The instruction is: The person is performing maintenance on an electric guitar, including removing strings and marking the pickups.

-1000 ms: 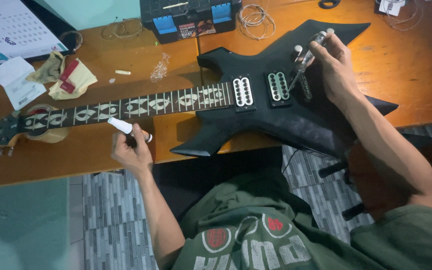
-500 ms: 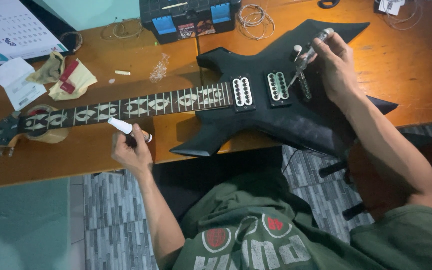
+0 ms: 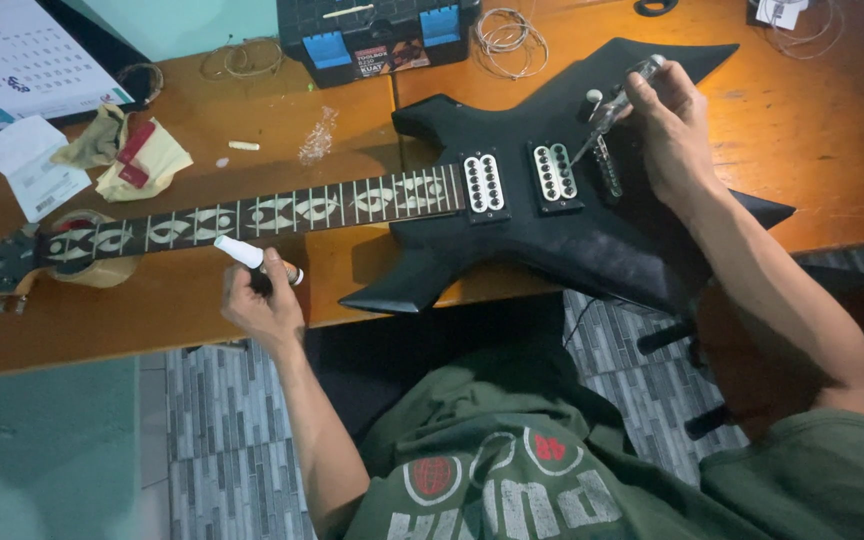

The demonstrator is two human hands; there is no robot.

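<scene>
Flat across the worn orange wooden table [image 3: 832,150] lies a matte black electric guitar [image 3: 572,230], its body cut into sharp, jagged points and its dark neck inlaid with pale eye-shaped marks. Over the body's upper edge, the right hand [image 3: 674,130] pinches a slim screwdriver with a clear handle [image 3: 620,100], tip angled down beside the bridge pickup. Below the neck, the left hand [image 3: 264,305] is closed around a small white tube [image 3: 252,256].

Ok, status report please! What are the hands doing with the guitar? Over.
Left hand holds a small white tube by the guitar neck. Right hand works a screwdriver at the black guitar bridge. Nothing blocking either hand.
</scene>
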